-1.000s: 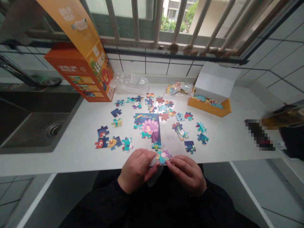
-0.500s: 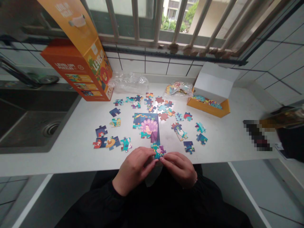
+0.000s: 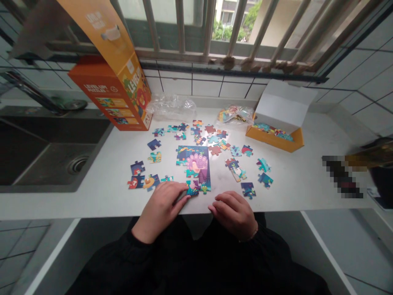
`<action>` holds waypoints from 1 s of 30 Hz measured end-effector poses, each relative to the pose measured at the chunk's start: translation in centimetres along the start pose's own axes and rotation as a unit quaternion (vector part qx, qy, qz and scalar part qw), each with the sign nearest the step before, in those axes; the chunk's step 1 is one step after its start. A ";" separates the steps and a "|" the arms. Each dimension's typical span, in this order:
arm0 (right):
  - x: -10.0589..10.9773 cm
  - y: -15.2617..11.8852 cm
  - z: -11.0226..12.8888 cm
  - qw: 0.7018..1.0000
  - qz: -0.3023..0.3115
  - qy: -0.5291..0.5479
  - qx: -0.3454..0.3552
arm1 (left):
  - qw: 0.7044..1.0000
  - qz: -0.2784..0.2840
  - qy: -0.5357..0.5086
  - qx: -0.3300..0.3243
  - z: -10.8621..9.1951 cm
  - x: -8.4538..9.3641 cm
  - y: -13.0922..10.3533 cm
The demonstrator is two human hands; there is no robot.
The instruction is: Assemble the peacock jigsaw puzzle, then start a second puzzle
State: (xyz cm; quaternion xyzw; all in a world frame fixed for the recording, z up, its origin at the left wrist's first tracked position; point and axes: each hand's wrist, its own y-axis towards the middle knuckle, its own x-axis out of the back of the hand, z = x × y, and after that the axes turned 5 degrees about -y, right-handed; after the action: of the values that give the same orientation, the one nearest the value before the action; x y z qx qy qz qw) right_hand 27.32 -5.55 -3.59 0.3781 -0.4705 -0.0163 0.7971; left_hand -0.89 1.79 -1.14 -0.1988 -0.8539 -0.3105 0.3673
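Observation:
My left hand (image 3: 167, 207) pinches a teal and purple puzzle piece (image 3: 193, 188) between thumb and fingers, low over the counter. Just above that piece lies the joined part of the puzzle (image 3: 198, 164), a pink and purple peacock on dark blue, with a green corner piece at its lower right. My right hand (image 3: 235, 213) rests at the counter's front edge, its fingers curled together, and nothing shows in them. Under the left hand's knuckles, a teal piece (image 3: 167, 179) is partly covered. A dark blue piece (image 3: 248, 190) lies beyond the right hand.
Loose pieces lie around the peacock, among them a joined pair (image 3: 236, 169). An orange puzzle box (image 3: 104, 94) stands at the back left beside a clear plastic bag (image 3: 172, 107). A bag of pieces (image 3: 235, 114) and an open yellow box (image 3: 276, 139) are back right; a sink (image 3: 55, 155) is left.
My left hand has moved left with the teal and purple piece, away from the green corner piece. My right hand has let go and drawn back to the right. The view has shifted slightly.

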 end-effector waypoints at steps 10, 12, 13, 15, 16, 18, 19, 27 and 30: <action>0.3 0.9 0.4 0.999 0.001 -0.042 0.011 | 0.999 0.000 0.047 0.016 0.0 -0.7 0.0; 0.3 0.8 0.3 0.999 0.007 -0.043 0.011 | 0.999 0.000 0.050 0.020 0.0 -0.8 0.0; 0.2 0.8 0.3 0.999 0.010 -0.043 0.010 | 0.998 0.000 0.052 0.021 0.0 -0.8 0.0; 0.1 0.7 0.3 0.999 0.013 -0.043 0.010 | 0.998 0.000 0.055 0.025 0.1 -0.9 0.0; 0.1 0.6 0.3 0.999 0.015 -0.043 0.009 | 0.998 0.000 0.055 0.025 0.1 -0.9 0.0; 0.0 0.6 0.3 0.999 0.017 -0.045 0.008 | 0.998 0.003 0.056 0.026 0.1 -1.0 0.0; 0.0 0.6 0.3 0.999 0.019 -0.045 0.007 | 0.998 0.003 0.056 0.025 0.1 -0.9 0.0; 0.0 0.4 0.1 0.999 0.029 -0.044 -0.003 | 0.998 -0.018 0.037 -0.040 -0.5 -0.2 -0.3; -0.1 0.3 0.1 0.999 0.026 -0.044 -0.008 | 0.997 -0.013 0.023 -0.071 -0.7 -0.1 -0.5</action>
State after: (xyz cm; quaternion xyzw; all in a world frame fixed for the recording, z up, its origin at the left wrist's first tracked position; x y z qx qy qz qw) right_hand 27.11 -5.40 -3.45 0.3580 -0.5150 -0.0160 0.7787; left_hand -0.78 0.95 -0.99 -0.2060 -0.8235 -0.3794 0.3681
